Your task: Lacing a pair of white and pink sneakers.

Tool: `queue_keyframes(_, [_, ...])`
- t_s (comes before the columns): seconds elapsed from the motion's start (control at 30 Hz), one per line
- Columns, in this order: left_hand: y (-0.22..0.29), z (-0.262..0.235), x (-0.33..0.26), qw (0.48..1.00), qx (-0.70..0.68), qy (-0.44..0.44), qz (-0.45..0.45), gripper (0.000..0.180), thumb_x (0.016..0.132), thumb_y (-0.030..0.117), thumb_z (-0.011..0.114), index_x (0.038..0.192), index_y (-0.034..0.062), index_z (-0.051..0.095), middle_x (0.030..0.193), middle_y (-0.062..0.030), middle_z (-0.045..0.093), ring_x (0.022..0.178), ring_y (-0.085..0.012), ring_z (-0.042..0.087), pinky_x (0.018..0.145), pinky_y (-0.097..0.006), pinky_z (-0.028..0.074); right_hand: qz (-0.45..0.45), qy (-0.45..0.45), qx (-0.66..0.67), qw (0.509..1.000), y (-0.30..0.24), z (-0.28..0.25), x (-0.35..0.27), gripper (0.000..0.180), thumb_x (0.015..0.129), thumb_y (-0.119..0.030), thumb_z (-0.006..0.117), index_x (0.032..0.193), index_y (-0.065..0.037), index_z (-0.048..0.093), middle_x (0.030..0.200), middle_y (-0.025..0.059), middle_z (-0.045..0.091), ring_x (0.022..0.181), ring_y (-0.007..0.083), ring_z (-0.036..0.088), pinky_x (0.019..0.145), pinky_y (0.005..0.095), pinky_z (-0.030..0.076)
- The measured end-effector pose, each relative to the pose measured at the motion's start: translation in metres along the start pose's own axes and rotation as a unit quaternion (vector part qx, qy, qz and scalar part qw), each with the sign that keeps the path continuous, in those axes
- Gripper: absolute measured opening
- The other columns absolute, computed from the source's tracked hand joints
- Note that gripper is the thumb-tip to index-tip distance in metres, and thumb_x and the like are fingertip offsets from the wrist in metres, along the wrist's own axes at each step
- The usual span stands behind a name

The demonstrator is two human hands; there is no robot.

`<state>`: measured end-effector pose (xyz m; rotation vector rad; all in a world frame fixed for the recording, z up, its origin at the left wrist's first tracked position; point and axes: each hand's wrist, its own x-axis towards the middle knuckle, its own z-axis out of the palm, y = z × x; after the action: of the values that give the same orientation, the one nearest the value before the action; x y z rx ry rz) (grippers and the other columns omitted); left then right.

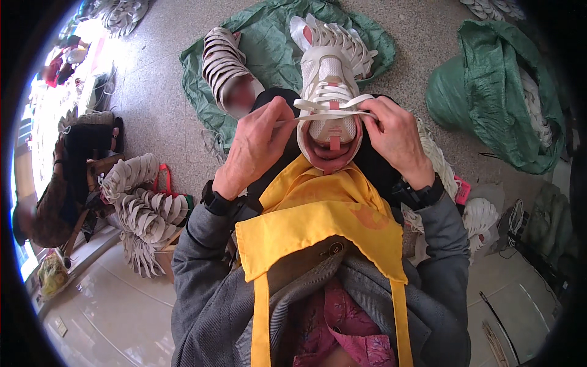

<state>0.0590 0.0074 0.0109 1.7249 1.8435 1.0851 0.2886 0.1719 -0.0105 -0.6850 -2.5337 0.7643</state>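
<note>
Speckled floor [147, 79] spans the upper frame. Pale shoe [330, 128]: upper centre. My left grip [260, 137] and right grip [394, 137] each pinch the white lace [318, 115]. Risks, in my judgement: uneven pull skewing it; a slack pinch letting it slip.

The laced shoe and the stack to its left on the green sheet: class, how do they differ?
The shoe is a single item; the stack is many overlapping pieces. The left hand and right hand hold the shoe's laces; neither touches the stack on its green sheet. Both look mostly pale.
</note>
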Motion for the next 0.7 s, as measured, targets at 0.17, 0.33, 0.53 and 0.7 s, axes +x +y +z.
queue_keyframes(0.17, [-0.002, 0.0, 0.002, 0.999, 0.022, 0.006, 0.024, 0.014, 0.093, -0.003, 0.068, 0.095, -0.0014, 0.054, 0.082, -0.0122, 0.062, 0.067, -0.0254, 0.066, 0.06, -0.034, 0.054, -0.03, 0.006, -0.027, 0.999, 0.002, 0.004, -0.004, 0.015, 0.085, 0.0, 0.07, 0.094, -0.004, 0.059, 0.086, 0.0126, 0.062, 0.076, 0.035, 0.067, 0.063, 0.0437, 0.054])
queue_keyframes(0.33, [-0.016, -0.003, 0.0, 0.993, -0.079, -0.044, -0.07, 0.017, 0.092, 0.0, 0.071, 0.094, 0.0013, 0.055, 0.079, -0.0069, 0.056, 0.065, -0.0119, 0.055, 0.059, -0.026, 0.045, -0.055, 0.028, -0.06, 0.996, 0.005, 0.003, -0.011, 0.017, 0.084, 0.002, 0.07, 0.093, -0.004, 0.058, 0.086, 0.0108, 0.06, 0.074, 0.0326, 0.067, 0.062, 0.0411, 0.053])
queue_keyframes(0.53, [-0.024, 0.001, -0.009, 0.991, -0.101, -0.048, -0.077, 0.015, 0.092, 0.002, 0.071, 0.093, 0.0028, 0.057, 0.08, -0.0053, 0.053, 0.069, -0.0133, 0.054, 0.061, -0.03, 0.044, -0.09, 0.037, -0.01, 0.995, 0.007, -0.009, -0.022, 0.016, 0.086, 0.003, 0.072, 0.098, -0.003, 0.064, 0.088, 0.0107, 0.061, 0.076, 0.0305, 0.066, 0.064, 0.0392, 0.054])
queue_keyframes(0.7, [-0.024, 0.002, -0.006, 0.998, 0.05, -0.026, 0.022, 0.012, 0.093, 0.005, 0.068, 0.096, 0.0024, 0.058, 0.087, -0.0116, 0.055, 0.076, -0.0336, 0.059, 0.066, -0.042, 0.048, -0.09, 0.065, -0.02, 0.994, -0.007, -0.018, -0.021, 0.018, 0.085, 0.003, 0.073, 0.101, -0.002, 0.066, 0.089, 0.0103, 0.063, 0.078, 0.0299, 0.067, 0.065, 0.0386, 0.055])
